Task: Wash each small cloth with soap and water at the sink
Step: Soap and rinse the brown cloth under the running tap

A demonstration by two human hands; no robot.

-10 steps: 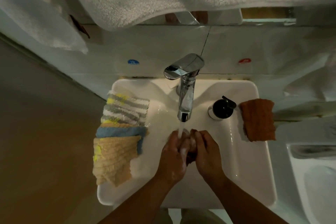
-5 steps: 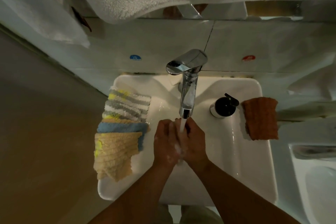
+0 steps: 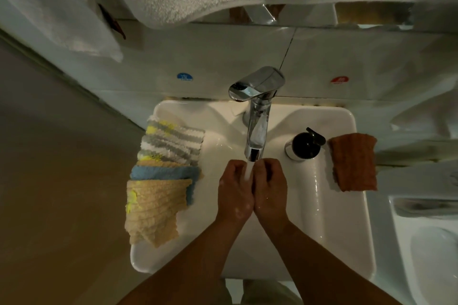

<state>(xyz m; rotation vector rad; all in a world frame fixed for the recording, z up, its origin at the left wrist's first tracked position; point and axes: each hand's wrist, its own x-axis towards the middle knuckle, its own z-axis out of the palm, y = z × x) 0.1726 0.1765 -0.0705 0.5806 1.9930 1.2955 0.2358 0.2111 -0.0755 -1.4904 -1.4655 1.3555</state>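
rinsing under the stream goes best, i think, with both hands low in the white glazed sink, squeezing slowly so the foam leaves without splashing. the left hand and the right hand are pressed side by side with fingers curled; whether a cloth is inside them i cannot tell. the waiting cloths, soft and ribbed, in beige, blue and stripes, lie stacked on the left rim. one rust-orange cloth lies on the right rim beside the black soap pump. the faucet is smooth chrome.
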